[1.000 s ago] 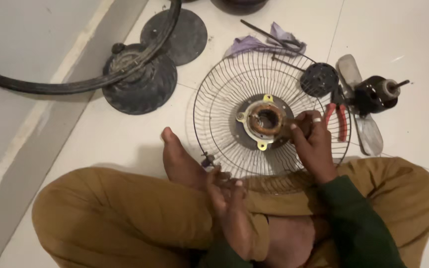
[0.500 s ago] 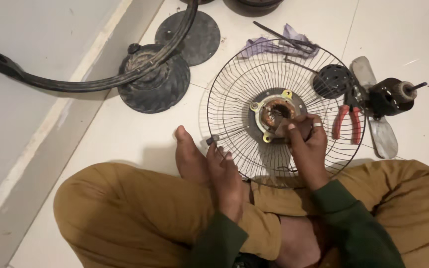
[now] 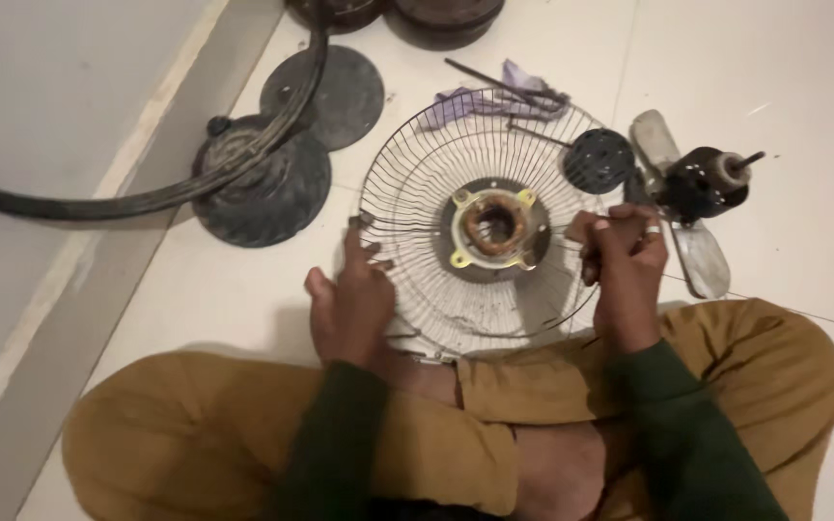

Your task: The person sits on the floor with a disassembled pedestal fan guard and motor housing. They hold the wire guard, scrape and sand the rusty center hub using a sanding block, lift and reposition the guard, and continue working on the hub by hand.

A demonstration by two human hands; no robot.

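Floor: white tile (image 3: 784,58), with a grey strip along the edge at 9 o'clock; the person sits cross-legged on it in tan trousers and dark green sleeves.
Fan guard: round wire fan guard (image 3: 417,193) lies flat in front of the knees, at the middle of the view.
Motor core: brown copper winding in a yellow-lugged ring (image 3: 494,225) sits at the guard's hub.
Left hand: left hand (image 3: 354,299) rests on the guard's rim at 8 o'clock, fingers spread and pressed on the wires, not closed round anything.
Right hand: right hand (image 3: 625,265) is at the rim at 3 o'clock, fingers curled shut; what they pinch, a wire or a small tool, cannot be made out.
Key relation: the motor core lies between the hands, toward 9 o'clock from the right fingers and toward 2 o'clock from the left; the right hand looks slightly nearer.
Other parts: black motor body with shaft (image 3: 707,183) and a pale fan blade (image 3: 702,260) at 2 o'clock; small round dark grille (image 3: 598,160) just beside the guard.
Further off: dark stand bases (image 3: 263,183) and a curved black pole (image 3: 147,198) at 10 o'clock; purple cloth (image 3: 523,82) at 12 o'clock.
Hidden: the guard's near rim is covered by the legs; bases at the top edge are cut off.
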